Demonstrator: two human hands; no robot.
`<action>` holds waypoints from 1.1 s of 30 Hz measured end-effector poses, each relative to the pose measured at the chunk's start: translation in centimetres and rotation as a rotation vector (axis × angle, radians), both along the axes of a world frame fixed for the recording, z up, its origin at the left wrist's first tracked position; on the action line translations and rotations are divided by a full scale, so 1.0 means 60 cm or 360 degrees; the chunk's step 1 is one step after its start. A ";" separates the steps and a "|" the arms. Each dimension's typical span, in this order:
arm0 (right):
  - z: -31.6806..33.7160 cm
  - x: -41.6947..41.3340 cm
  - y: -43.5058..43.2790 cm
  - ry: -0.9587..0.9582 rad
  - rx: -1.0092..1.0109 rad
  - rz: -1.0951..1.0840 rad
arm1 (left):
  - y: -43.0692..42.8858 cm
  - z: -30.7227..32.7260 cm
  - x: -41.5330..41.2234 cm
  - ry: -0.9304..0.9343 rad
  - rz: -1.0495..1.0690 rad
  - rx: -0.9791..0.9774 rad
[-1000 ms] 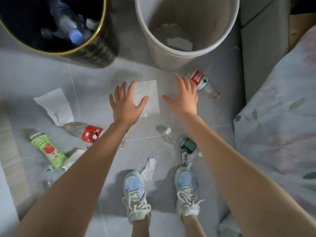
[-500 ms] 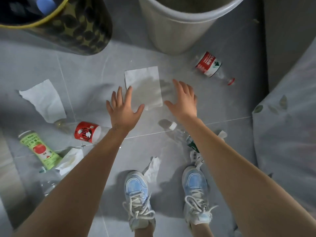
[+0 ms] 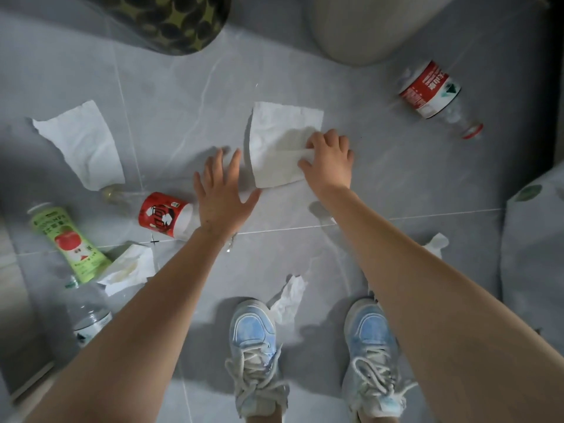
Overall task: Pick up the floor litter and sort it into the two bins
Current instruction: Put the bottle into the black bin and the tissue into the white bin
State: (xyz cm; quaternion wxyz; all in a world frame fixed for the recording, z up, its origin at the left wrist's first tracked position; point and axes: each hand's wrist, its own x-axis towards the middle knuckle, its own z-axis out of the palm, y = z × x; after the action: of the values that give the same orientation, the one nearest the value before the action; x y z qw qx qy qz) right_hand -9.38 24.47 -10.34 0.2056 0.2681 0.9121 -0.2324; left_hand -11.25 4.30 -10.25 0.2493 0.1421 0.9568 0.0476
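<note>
A flat white tissue (image 3: 276,141) lies on the grey tiled floor in the middle of view. My right hand (image 3: 329,161) rests on its right edge, fingers curled and pinching the paper. My left hand (image 3: 221,193) hovers just left of the tissue with fingers spread and nothing in it. The dark spotted bin (image 3: 171,22) stands at the top left. The pale bin (image 3: 360,29) stands at the top right. Only the lower walls of both bins show.
Floor litter: a torn tissue (image 3: 81,145) at left, a red-labelled bottle (image 3: 163,215), a green juice bottle (image 3: 68,242), a crumpled tissue (image 3: 129,267), a clear bottle (image 3: 88,312), a tissue scrap (image 3: 288,296) by my shoes, another red-labelled bottle (image 3: 432,91) at right. A fabric-covered edge (image 3: 534,248) stands right.
My view has dropped closer to the floor, so the bin openings left the frame. My right hand came down onto the tissue and closed on its edge. My left hand stayed spread beside it.
</note>
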 end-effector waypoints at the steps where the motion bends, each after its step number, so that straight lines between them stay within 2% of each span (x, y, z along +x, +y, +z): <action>1: 0.002 0.000 -0.001 -0.0039 0.0003 0.0014 | -0.001 0.003 0.002 0.0006 0.0014 0.0007; 5: 0.030 -0.001 -0.013 -0.0053 -0.0187 -0.0218 | -0.010 0.027 0.006 -0.0018 0.0120 0.0027; 11: 0.094 -0.012 -0.063 -0.0026 -0.0662 -0.0642 | -0.057 0.080 0.007 0.0020 0.0359 0.0049; 15: 0.118 -0.022 -0.108 -0.0046 -0.0747 -0.0832 | -0.110 0.107 0.014 0.0055 0.0602 0.0030; 19: 0.114 -0.020 -0.150 -0.0072 -0.0753 -0.0798 | -0.147 0.108 0.037 0.0190 0.0950 0.0101; 23: 0.099 -0.010 -0.180 -0.0101 -0.0735 -0.0682 | -0.146 0.087 0.063 0.0100 0.1259 0.0161; 28: 0.082 -0.009 -0.191 -0.0082 -0.0732 -0.0624 | -0.115 0.063 0.049 0.0021 0.1949 0.0634; 31: 0.078 -0.013 -0.186 -0.0047 -0.0762 -0.0615 | -0.110 0.054 0.023 0.0043 0.2344 0.0808; 33: 0.074 -0.018 -0.180 -0.0021 -0.0783 -0.0623 | -0.116 0.049 0.005 0.0065 0.2490 0.0854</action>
State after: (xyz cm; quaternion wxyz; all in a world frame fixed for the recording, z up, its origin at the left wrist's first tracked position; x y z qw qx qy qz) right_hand -10.47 13.65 -5.88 0.2216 0.3824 0.7582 -0.4794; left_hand -10.97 -2.68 -7.34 0.0843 -0.5094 0.7398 0.4315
